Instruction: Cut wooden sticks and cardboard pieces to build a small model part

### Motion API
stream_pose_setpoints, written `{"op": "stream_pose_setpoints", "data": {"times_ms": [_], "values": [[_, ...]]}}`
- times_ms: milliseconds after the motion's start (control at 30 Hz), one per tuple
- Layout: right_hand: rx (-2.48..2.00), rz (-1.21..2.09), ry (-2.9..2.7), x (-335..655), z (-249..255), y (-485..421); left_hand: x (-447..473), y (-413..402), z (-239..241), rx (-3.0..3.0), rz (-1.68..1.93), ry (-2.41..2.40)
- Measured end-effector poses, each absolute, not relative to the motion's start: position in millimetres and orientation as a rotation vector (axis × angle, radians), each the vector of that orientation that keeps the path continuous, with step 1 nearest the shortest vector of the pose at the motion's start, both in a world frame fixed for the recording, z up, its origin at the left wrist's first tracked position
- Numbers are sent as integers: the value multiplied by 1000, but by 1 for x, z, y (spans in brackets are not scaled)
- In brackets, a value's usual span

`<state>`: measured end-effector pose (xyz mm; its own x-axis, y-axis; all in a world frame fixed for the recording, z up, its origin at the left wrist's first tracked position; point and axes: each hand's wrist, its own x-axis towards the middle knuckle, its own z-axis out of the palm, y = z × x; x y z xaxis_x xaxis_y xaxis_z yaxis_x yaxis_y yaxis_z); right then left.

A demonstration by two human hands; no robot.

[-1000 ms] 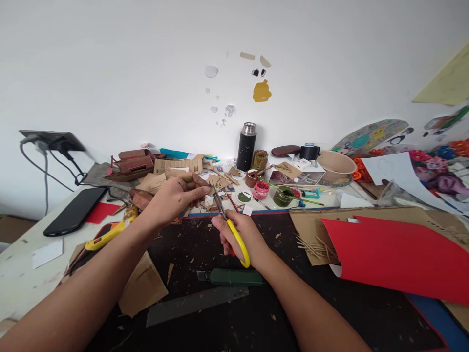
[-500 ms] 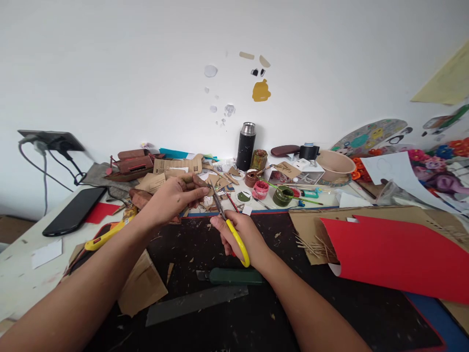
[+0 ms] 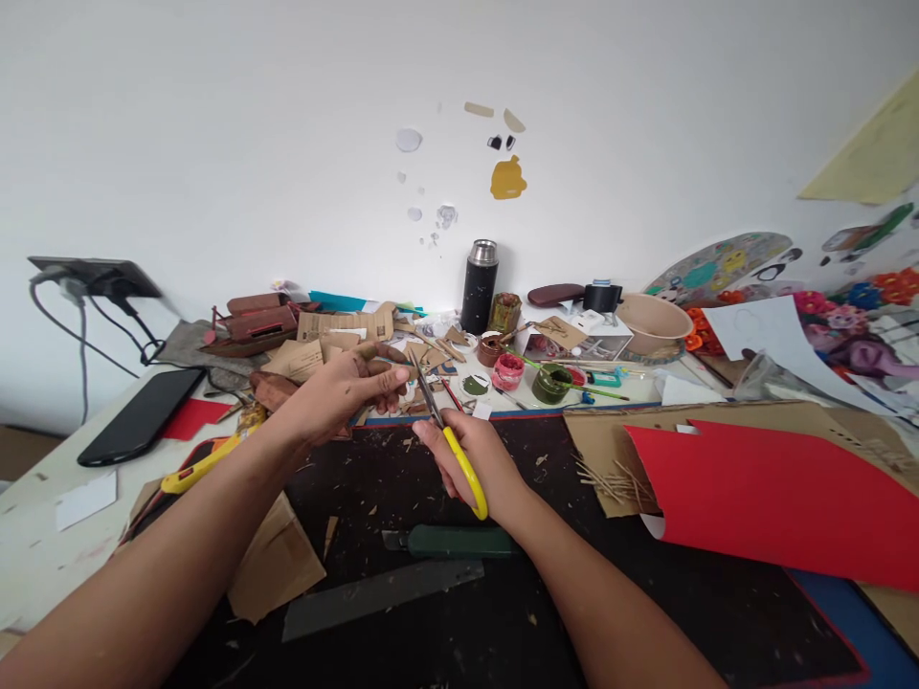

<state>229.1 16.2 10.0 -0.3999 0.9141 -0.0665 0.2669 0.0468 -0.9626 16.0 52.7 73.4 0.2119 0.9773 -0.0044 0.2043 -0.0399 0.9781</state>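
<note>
My right hand (image 3: 484, 455) is closed on yellow-handled scissors (image 3: 466, 471), whose metal blades point up and left. By the blade tips, my left hand (image 3: 348, 383) has its thumb and fingers pinched together; whatever lies between them is too small to make out. Both hands are raised above the dark cutting mat (image 3: 345, 507). Below them lies a green utility knife (image 3: 459, 542) with its blade to the left. A clear ruler-like strip (image 3: 380, 598) rests nearer to me, and a piece of brown cardboard (image 3: 280, 565) sits under my left forearm.
Open paint jars, red (image 3: 508, 371) and green (image 3: 552, 383), stand behind the mat beside a black flask (image 3: 480, 292). Cardboard scraps crowd the back left. Red paper (image 3: 761, 498) and thin sticks (image 3: 617, 481) lie at right. A phone (image 3: 140, 416) and yellow cutter (image 3: 205, 464) are at left.
My left fingers have shifted slightly at the blade tips and look a little more spread. The right hand and scissors hold nearly the same place. The whole view has slid slightly.
</note>
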Motion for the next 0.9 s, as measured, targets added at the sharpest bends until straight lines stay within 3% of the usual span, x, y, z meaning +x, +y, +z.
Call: {"op": "stream_pose_setpoints", "data": {"times_ms": [300, 900], "values": [[-1183, 1332, -1759, 230, 14, 15, 18, 54, 71, 1323, 1062, 1179], [-968, 1622, -1612, 226, 0, 16, 18, 51, 76, 1361, 1084, 1240]]}}
